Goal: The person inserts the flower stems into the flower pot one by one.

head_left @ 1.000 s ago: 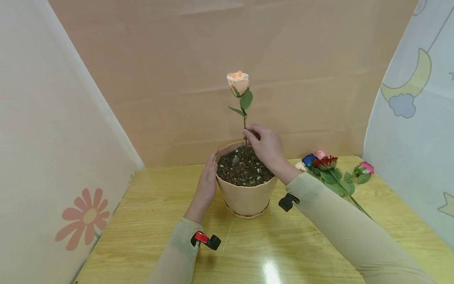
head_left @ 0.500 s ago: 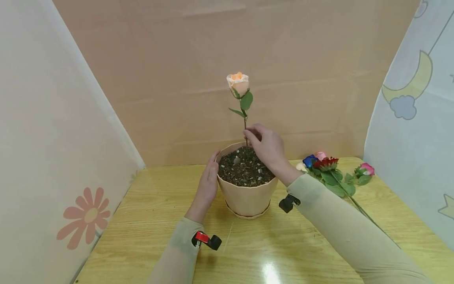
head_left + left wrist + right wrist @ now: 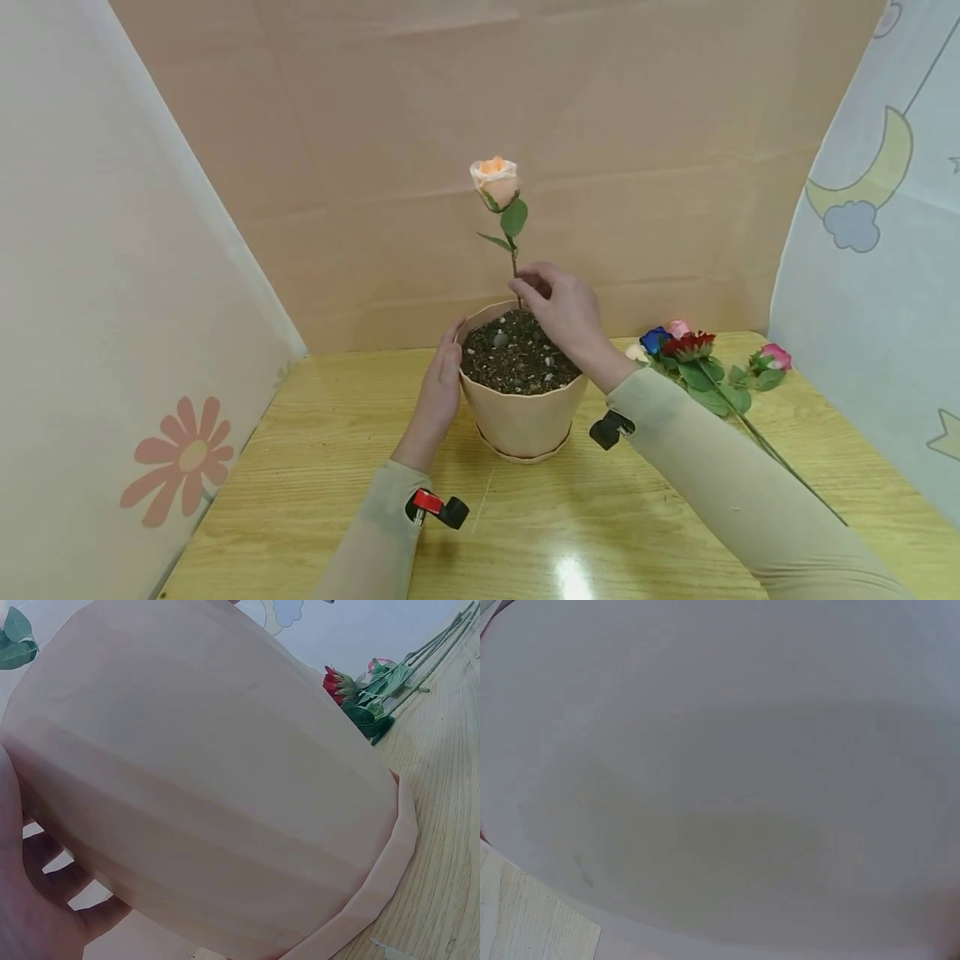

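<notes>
A peach rose (image 3: 495, 182) with green leaves stands upright in the dark, pebbly soil (image 3: 517, 354) of a beige flower pot (image 3: 522, 425). My right hand (image 3: 564, 304) pinches its stem low down, just above the soil near the pot's back rim; the fingertips partly hide the stem there. My left hand (image 3: 438, 392) rests against the pot's left side, fingers reaching up to the rim. In the left wrist view several fingers (image 3: 67, 881) touch the pot wall (image 3: 210, 765). Pale pot wall (image 3: 727, 787) fills most of the right wrist view, blurred.
On the wooden table (image 3: 337, 467), several loose flowers lie to the right, among them a red flower (image 3: 688, 345), a blue rose (image 3: 655, 339) and a pink rose (image 3: 774, 357). A saucer (image 3: 525, 458) sits under the pot. Cloth panels enclose the back and sides.
The rose's head has tipped slightly left and a little lower in the last half second. Both hands and the pot stay almost where they were.
</notes>
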{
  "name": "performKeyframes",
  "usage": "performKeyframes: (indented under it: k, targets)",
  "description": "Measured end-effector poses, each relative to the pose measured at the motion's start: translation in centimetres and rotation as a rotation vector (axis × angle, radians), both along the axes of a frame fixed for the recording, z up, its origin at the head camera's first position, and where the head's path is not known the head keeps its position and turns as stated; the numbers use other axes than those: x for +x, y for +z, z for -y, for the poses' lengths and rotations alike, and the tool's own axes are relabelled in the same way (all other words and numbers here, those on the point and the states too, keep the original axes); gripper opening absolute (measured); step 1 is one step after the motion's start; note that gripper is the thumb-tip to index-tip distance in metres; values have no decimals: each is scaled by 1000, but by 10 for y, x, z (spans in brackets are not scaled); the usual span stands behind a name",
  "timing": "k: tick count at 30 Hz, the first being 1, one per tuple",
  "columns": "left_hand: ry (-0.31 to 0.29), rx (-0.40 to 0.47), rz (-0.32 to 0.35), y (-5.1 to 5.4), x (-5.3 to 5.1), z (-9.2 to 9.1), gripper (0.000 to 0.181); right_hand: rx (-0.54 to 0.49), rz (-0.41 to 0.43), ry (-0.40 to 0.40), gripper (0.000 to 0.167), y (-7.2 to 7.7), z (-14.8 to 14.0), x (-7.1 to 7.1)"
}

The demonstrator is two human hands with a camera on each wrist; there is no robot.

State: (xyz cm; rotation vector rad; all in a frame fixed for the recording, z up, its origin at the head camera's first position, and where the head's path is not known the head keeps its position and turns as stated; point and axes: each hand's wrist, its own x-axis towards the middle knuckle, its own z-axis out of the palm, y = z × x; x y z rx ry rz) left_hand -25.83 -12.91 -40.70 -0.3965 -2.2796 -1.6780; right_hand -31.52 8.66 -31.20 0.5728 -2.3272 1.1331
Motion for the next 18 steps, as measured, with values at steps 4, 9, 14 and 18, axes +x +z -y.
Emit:
performKeyframes:
  k: [4,9,14,18]
  targets:
    - [-7,4,-2,-1,1,-1,55,-20,8,3,33,-2,-1,-2]
    - [-6,14,4,-5,1,-1,56,-73,56,21,35,-1,-6,0]
    - [0,10,16,-4,2,-2,56,-121,95,34,37,7,-24,7]
    - [7,-16,3,0,2,-1,56,-131,133,16,43,14,-46,14]
